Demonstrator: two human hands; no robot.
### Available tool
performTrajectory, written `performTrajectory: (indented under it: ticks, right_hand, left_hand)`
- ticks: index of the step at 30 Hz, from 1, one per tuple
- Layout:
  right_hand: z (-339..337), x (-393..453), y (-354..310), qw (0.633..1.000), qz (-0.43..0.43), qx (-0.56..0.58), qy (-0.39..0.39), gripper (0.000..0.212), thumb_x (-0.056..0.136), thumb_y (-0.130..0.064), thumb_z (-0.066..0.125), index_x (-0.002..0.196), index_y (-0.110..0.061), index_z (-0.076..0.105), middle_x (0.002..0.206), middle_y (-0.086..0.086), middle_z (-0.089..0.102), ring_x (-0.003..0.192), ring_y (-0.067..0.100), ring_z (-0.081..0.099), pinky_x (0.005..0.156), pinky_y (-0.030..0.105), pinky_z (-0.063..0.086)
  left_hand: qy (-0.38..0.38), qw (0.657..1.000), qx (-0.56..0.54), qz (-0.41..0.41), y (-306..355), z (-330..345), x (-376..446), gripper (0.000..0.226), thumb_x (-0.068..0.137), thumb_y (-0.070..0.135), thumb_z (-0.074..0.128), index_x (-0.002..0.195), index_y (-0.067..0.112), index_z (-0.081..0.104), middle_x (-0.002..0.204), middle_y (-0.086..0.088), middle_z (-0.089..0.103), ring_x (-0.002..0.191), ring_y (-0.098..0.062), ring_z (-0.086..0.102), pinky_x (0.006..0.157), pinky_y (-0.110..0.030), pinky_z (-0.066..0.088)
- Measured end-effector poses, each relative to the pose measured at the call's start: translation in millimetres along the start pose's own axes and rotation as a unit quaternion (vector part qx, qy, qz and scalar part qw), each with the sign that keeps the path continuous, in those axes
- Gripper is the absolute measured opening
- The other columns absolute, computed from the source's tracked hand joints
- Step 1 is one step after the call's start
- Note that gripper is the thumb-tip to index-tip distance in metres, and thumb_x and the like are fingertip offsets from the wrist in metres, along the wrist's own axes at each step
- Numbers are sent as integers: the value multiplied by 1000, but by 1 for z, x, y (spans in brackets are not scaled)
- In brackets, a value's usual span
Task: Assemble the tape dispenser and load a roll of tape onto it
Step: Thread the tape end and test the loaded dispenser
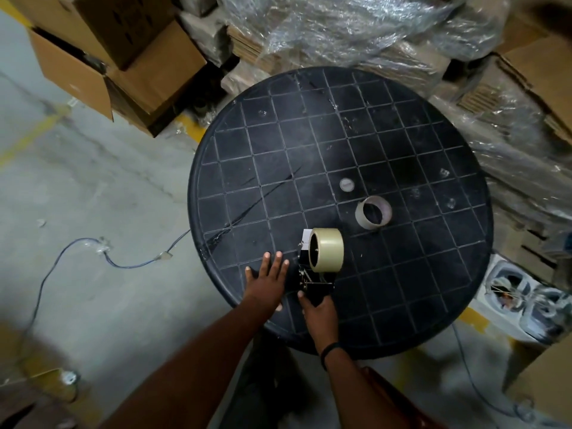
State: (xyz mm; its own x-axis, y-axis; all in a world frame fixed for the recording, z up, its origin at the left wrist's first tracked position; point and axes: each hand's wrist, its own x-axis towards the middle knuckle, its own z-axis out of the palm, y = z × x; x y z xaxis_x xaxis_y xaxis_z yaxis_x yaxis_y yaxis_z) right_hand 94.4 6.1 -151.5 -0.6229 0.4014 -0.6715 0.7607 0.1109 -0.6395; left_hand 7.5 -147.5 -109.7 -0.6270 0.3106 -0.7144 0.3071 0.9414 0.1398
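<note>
A black tape dispenser [309, 274] stands on the round black table [418, 168] near its front edge. A tan roll of tape [329, 253] sits on the dispenser's spindle. My right hand [318, 314] grips the dispenser's handle from below. My left hand [268, 281] lies flat on the table just left of the dispenser, fingers straight and spread, holding nothing. An empty cardboard tape core [373, 212] lies on the table behind and to the right of the roll.
A small round cap [346, 184] lies near the table's middle. Cardboard boxes [123, 57] stand at the back left, plastic-wrapped stacks [356, 29] behind and to the right. A cable [77, 252] runs across the concrete floor on the left.
</note>
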Motion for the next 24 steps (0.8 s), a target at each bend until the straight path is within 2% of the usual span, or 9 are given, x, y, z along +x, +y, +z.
performTrajectory:
  ticks: [3,6,7,9,11,13,17,24]
  right_hand:
    - [-5,-9,-26,999,23,-22,0,64,58,-69,78,104,-24,72,97,-4,76,92,18,73,82,41,60]
    - [-7,-15,-49,994,53,-95,-8,65,58,-69,69,87,-11,77,85,7,77,84,25,73,75,33,57]
    - [-6,-13,-50,990,60,-129,-11,62,62,-66,67,83,-9,77,82,9,77,84,27,73,75,32,56]
    - [-4,-20,-63,981,68,-182,-18,43,77,-47,67,81,-6,77,84,13,76,89,31,72,77,32,55]
    - [0,-28,-74,976,58,-208,-5,28,85,-29,65,86,-3,76,92,17,75,94,35,69,78,33,53]
    - [2,-32,-79,975,47,-217,12,23,87,-22,64,93,-2,75,100,20,73,98,38,67,78,32,49]
    - [5,-32,-78,972,60,-227,10,25,84,-22,63,98,-3,73,103,20,72,99,37,67,74,28,45]
    - [5,-36,-87,965,73,-250,27,34,88,-25,59,111,-2,70,115,24,68,108,41,63,83,35,50]
  left_hand:
    - [1,1000,6,2,-1,2,1,123,82,38,78,158,15,-16,165,-9,-28,152,-39,-21,114,-74,15]
    - [-2,1000,6,4,0,1,1,123,83,37,77,157,14,-18,163,-11,-30,151,-40,-23,114,-75,14]
    - [-2,1000,5,5,0,1,1,123,83,37,77,156,14,-19,162,-12,-31,150,-41,-23,113,-76,14]
    - [-6,1000,8,7,0,0,1,122,84,37,77,156,14,-19,162,-13,-31,150,-42,-24,113,-76,13]
    - [-7,1000,11,9,0,0,1,122,84,37,76,155,13,-20,161,-14,-32,149,-43,-24,113,-77,13]
    - [-8,1000,7,10,-1,-1,0,121,85,36,77,156,12,-19,161,-14,-31,149,-43,-23,113,-77,13]
    - [-1,1000,-15,10,-2,-2,-1,124,83,31,78,155,13,-22,164,-11,-29,150,-40,-22,114,-76,13]
    - [9,1000,-14,23,0,-7,-5,127,82,23,80,156,28,-24,164,-14,-26,150,-44,-18,110,-79,17]
